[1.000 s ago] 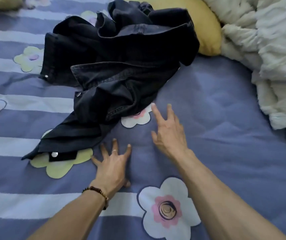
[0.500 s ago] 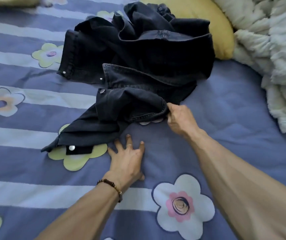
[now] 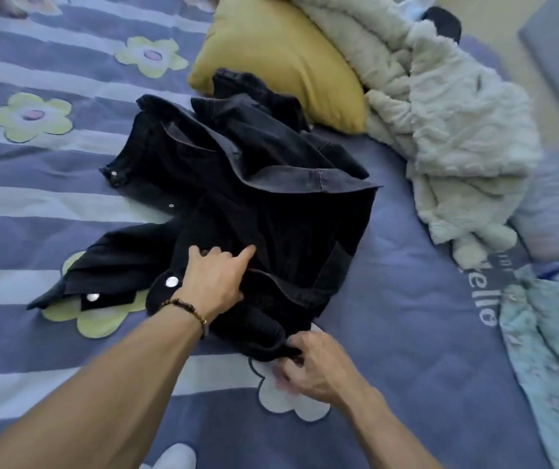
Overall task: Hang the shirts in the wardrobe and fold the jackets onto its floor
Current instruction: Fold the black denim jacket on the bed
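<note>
A crumpled black denim jacket (image 3: 271, 204) with metal snap buttons lies in a heap on the bed. My left hand (image 3: 215, 282), with a bead bracelet on the wrist, lies on the jacket's near part, its middle fingers curled into the cloth and the index finger stretched out. My right hand (image 3: 315, 367) pinches the jacket's nearest edge by a rolled fold, just above a white flower on the bedspread. No shirt or wardrobe is in view.
The bed carries a blue striped bedspread with flowers (image 3: 406, 333). A yellow pillow (image 3: 281, 62) lies behind the jacket. A fluffy cream blanket (image 3: 457, 130) is bunched at the right, and light blue cloth (image 3: 555, 350) lies at the right edge.
My right hand has pulled the jacket's edge toward me. My left hand has left the bedspread and come onto the jacket. The view has swung right.
</note>
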Motion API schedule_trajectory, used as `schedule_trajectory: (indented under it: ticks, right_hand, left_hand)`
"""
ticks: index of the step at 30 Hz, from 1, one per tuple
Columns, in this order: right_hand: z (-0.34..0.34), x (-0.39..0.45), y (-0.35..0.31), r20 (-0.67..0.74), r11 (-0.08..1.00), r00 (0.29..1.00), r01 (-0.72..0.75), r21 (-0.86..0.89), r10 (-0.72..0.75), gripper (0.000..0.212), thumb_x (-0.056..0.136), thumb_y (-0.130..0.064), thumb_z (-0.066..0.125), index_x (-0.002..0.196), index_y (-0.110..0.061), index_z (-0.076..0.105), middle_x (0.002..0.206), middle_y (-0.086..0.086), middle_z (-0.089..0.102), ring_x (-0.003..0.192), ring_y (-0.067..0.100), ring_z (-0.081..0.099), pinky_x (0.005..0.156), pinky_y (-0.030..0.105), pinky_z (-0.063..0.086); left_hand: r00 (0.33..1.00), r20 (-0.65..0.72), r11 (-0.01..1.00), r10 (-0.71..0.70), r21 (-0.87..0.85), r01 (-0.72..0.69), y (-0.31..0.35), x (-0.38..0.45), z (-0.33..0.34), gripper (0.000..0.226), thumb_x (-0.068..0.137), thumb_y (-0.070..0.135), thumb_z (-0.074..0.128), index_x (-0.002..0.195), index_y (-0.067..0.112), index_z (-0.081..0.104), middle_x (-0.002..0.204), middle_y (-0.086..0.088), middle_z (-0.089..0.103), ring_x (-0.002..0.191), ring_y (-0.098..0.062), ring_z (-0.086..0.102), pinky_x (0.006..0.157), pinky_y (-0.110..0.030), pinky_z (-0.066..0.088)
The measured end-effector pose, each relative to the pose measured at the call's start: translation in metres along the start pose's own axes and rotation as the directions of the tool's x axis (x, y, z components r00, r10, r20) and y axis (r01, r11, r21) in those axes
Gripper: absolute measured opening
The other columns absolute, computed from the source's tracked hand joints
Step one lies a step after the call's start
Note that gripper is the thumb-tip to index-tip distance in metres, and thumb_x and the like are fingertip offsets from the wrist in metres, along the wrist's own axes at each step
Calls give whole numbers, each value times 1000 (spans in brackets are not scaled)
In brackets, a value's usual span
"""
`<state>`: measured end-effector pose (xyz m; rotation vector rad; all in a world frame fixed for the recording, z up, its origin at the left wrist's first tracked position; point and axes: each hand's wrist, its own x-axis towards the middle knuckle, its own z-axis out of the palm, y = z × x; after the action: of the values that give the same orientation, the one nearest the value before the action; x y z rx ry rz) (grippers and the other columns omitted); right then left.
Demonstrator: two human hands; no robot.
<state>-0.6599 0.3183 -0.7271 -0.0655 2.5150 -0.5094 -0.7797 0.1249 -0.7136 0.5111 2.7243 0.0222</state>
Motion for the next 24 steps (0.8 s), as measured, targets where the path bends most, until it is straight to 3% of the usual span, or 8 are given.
schedule_trajectory:
  ticks: [2, 5, 8, 12, 14, 16, 20, 24]
  right_hand:
    - [-8, 1, -4, -18, 933, 993, -104, 345, 118, 44, 79, -58, 51, 74, -15, 61, 63, -5, 60, 65, 9, 53, 61, 33, 45]
    - [-14, 27, -8, 128, 331, 866, -316, 889, 484, 66, 75, -74, 60, 91, -12, 73, 87, 5, 75, 87, 20, 70, 86, 38, 55]
    - [-14, 52, -21, 152, 259, 755, -396, 881, 638, 46, 78, -43, 74, 98, -4, 61, 106, 11, 67, 97, 29, 66, 91, 45, 55]
    - [-23, 41, -34, 208, -7, 712, -275, 962, 671, 33, 75, 1, 45, 106, 1, 56, 102, 13, 61, 90, 32, 61, 82, 44, 55]
    - [-31, 5, -30, 254, -164, 733, -194, 967, 631, 28, 73, 8, 35, 64, -5, 58, 69, 5, 55, 65, 23, 54, 61, 32, 48]
    - [-33, -41, -18, 270, -205, 739, -180, 962, 618, 47, 71, 10, 29, 34, -18, 40, 50, -1, 38, 45, 17, 39, 46, 25, 36]
    - [-31, -126, -7, 278, -212, 777, -190, 959, 565, 34, 68, 5, 31, 44, -19, 29, 54, 1, 30, 45, 16, 32, 43, 25, 29]
    - [-50, -202, -20, 76, 46, 859, -115, 992, 507, 29, 58, -7, 44, 60, -22, 19, 64, 3, 18, 58, 18, 17, 58, 37, 12]
  left_hand:
    - [993, -105, 999, 49, -9, -50, 6, -12, 15, 54, 88, 24, 57, 138, 33, 39, 106, 4, 67, 106, -23, 58, 84, -42, 31]
    - [969, -76, 971, 236, 48, -233, 16, -47, 50, 53, 81, 23, 53, 131, 40, 53, 97, 2, 62, 92, -27, 59, 75, -40, 31]
    - [950, 23, 950, 313, 15, -313, 30, -85, 68, 67, 66, 38, 55, 133, 39, 56, 89, -5, 55, 77, -28, 52, 61, -41, 40]
    - [914, 327, 871, 241, -489, -55, 39, -116, 64, 63, 91, 61, 44, 149, 49, 19, 113, 5, 40, 105, -20, 53, 88, -33, 45]
    - [917, 257, 789, 305, -608, -92, 42, -131, 53, 35, 97, 58, 38, 122, 43, 56, 105, 6, 54, 99, -13, 55, 88, -34, 45]
    - [949, 131, 822, 286, -542, -173, 45, -142, 38, 33, 99, 47, 37, 92, 28, 63, 92, 5, 60, 92, -14, 57, 82, -36, 45]
    - [969, -94, 870, 228, -428, -246, 64, -150, -6, 29, 99, 33, 45, 120, 27, 65, 109, 7, 64, 106, -17, 61, 86, -29, 43]
    - [916, -289, 838, 279, -393, -379, 102, -176, -55, 35, 95, 27, 47, 129, 24, 58, 112, 4, 60, 107, -20, 59, 86, -38, 51]
